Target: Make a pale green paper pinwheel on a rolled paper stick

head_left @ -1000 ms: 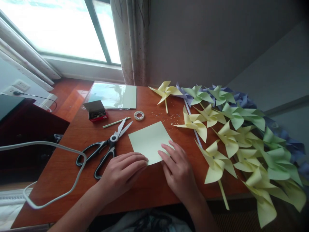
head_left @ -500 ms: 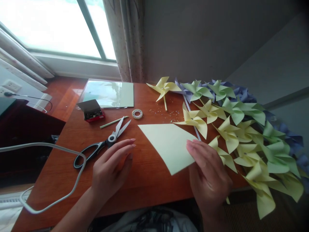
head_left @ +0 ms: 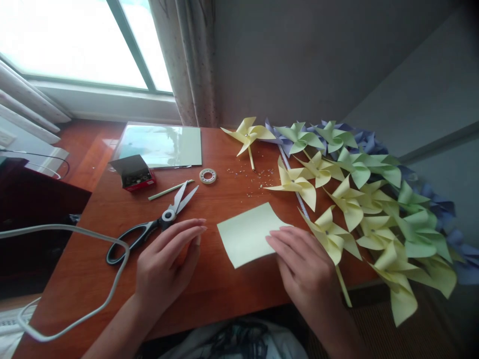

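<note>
A pale green sheet of paper is pinched at its right edge by my right hand, the thumb hidden beneath. The sheet bends slightly over the wooden table. My left hand hovers left of it with fingers stretched out and nothing in them. Just beyond that hand lie scissors with grey-black handles and parted blades. A thin green paper stick rests behind the scissors, and a roll of tape sits to its right.
Yellow, green and purple paper pinwheels crowd the table's right side; one yellow pinwheel lies apart at the back. Small scraps are scattered near it. At back left are an open red box and a clear sleeve of paper. A white cable loops at left.
My right hand has moved left and turned the paper, which now sits lower and squarer to me. The left hand stays nearly the same. The view has shifted slightly.
</note>
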Available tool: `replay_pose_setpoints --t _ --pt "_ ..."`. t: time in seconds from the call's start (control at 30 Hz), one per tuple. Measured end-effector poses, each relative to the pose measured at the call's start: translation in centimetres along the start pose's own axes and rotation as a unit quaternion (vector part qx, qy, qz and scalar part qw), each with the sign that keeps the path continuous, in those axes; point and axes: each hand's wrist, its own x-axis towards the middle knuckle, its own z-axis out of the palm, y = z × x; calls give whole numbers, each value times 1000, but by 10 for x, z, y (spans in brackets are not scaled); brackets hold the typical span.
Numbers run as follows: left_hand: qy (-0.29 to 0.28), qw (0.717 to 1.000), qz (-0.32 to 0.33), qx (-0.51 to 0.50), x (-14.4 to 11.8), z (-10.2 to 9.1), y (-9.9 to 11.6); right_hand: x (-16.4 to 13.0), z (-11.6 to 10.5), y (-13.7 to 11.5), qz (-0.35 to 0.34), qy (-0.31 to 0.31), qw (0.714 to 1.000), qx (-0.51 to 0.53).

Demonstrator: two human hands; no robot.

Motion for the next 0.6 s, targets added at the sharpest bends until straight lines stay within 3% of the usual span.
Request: replay_pose_setpoints --t 0.13,0.27,0.43,0.6 --pt "9 1000 6 2 -1 -1 -2 27 31 7 32 35 999 16" --pt "16 1000 14 8 -1 -1 -2 37 42 6 35 52 997 35" --pt "13 1000 24 5 -2 0 1 11 30 -5 -9 124 990 72" --pt "-28 998 54 32 -8 0 3 -33 30 -4 -24 50 995 79"
